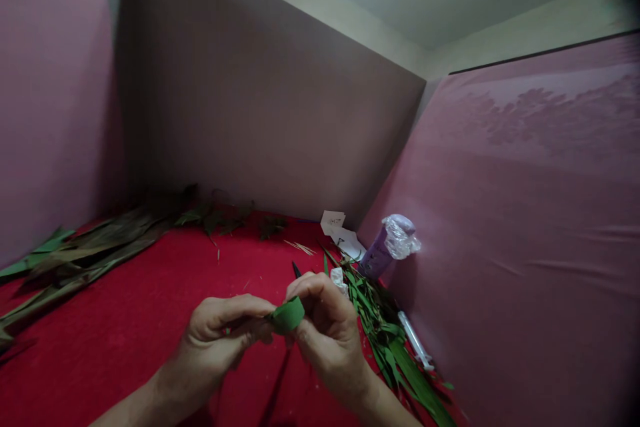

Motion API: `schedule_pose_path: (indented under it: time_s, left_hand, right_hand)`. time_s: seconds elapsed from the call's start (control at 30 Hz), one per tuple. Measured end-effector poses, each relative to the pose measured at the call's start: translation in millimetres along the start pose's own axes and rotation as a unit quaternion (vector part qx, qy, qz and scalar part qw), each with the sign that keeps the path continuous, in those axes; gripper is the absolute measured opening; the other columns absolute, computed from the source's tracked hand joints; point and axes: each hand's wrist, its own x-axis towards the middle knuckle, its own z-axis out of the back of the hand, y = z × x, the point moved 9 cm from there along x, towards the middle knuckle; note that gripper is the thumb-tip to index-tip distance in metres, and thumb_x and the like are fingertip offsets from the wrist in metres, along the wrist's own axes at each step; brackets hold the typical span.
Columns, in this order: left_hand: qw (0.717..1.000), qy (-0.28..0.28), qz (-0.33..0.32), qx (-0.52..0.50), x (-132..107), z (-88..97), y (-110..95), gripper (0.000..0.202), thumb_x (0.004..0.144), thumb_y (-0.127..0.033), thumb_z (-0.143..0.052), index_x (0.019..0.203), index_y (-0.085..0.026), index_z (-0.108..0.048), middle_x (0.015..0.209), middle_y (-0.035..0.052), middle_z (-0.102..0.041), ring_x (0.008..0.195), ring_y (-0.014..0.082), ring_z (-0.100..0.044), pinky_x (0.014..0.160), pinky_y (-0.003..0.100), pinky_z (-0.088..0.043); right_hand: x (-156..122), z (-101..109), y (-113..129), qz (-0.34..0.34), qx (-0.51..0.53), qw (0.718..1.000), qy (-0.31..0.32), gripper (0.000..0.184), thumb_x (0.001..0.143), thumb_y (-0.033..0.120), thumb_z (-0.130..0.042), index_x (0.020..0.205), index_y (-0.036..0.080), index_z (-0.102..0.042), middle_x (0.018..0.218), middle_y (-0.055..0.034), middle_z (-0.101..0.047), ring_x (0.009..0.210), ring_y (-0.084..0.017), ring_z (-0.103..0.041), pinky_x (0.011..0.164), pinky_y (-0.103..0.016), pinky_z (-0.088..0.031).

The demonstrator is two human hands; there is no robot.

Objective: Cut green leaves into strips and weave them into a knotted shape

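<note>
Seen from the head camera, a person's left hand [220, 330] and right hand [333, 330] meet over a red surface [145, 307], a curled green leaf strip [289, 315] between them. The left grip pinches the strip's near-black left end between thumb and forefinger; the right grip presses its other side between thumb and fingers. The fingers cover both ends of the strip, so its full length cannot be told, and both forearms are cut off by the lower edge. A dark pointed object [296, 269] juts out behind the right hand, the rest of it hidden; a dark streak below the hands is too dim to identify. The right hand also partly blocks a crumpled white piece [339, 277].

Just beyond, a heap of green leaves [383, 337] runs down beside a white syringe-like tube [416, 341] and off the lower edge. A tilted purple container [375, 255], its top wrapped in clear plastic [400, 238], stands near white cards [349, 242] with illegible marks. Thin pale sticks [300, 248] lie farther left. Long, dull leaves [95, 267] stretch along the left, fading into shadow beneath a grey panel [270, 93].
</note>
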Motion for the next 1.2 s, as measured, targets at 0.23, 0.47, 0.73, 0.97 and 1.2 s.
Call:
schedule_pose_path:
  time_s: [0.23, 0.47, 0.73, 0.97, 1.2]
  left_hand:
    - [1.0, -0.011, 0.022, -0.02, 0.0, 0.1, 5.4, 0.013, 0.068, -0.014, -0.066, 0.074, -0.023, -0.072, 0.053, -0.0016, -0.065, 0.04, 0.0074, -0.05, 0.032, 0.013, -0.034]
    - [0.982, -0.035, 0.165, -0.08, -6.8, -1.1, 36.8, 0.013, 0.066, -0.03, -0.069, 0.074, -0.019, -0.07, 0.05, -0.0012, -0.061, 0.029, 0.0036, -0.038, 0.027, 0.013, -0.029]
    - [0.976, -0.055, 0.182, -0.102, -7.0, 0.7, 37.8, 0.025, 0.059, -0.039, -0.073, 0.067, -0.016, -0.067, 0.046, -0.0037, -0.056, 0.027, 0.0022, -0.035, 0.026, 0.012, -0.026]
    - [0.985, -0.058, 0.136, -0.086, -2.0, 4.2, 26.2, 0.013, 0.066, -0.03, -0.069, 0.069, -0.017, -0.068, 0.051, -0.0025, -0.06, 0.031, 0.0024, -0.036, 0.029, 0.012, -0.026]
    - [0.989, -0.068, 0.12, -0.063, -1.2, 8.5, 24.7, 0.013, 0.067, -0.029, -0.068, 0.072, -0.018, -0.069, 0.05, -0.0028, -0.06, 0.032, 0.0036, -0.036, 0.029, 0.013, -0.026]
  right_hand:
    - [-7.6, 9.9, 2.9, 0.094, -0.086, 0.987, -0.095, 0.005, 0.083, 0.022, -0.053, 0.079, 0.019, -0.053, 0.072, -0.0014, -0.05, 0.058, -0.011, -0.05, 0.053, -0.025, -0.043]
    - [-11.2, 8.8, 5.2, 0.132, -0.19, 0.967, -0.107, 0.01, 0.087, 0.019, -0.044, 0.085, 0.019, -0.053, 0.076, -0.004, -0.054, 0.07, -0.016, -0.052, 0.063, -0.03, -0.042]
    - [-15.7, -5.1, 11.1, 0.187, -0.285, 0.938, -0.061, 0.024, 0.08, 0.006, -0.047, 0.097, 0.023, -0.052, 0.076, -0.0021, -0.058, 0.067, -0.015, -0.053, 0.062, -0.028, -0.042]
    - [-17.3, 8.8, -9.5, 0.067, -0.265, 0.956, -0.105, 0.012, 0.084, 0.013, -0.047, 0.093, 0.02, -0.053, 0.075, -0.0032, -0.058, 0.065, -0.015, -0.055, 0.059, -0.026, -0.043]
    - [-22.4, -2.4, 18.1, 0.165, -0.358, 0.915, -0.08, 0.02, 0.085, 0.007, -0.045, 0.095, 0.022, -0.053, 0.078, -0.0034, -0.059, 0.069, -0.015, -0.054, 0.062, -0.027, -0.044]
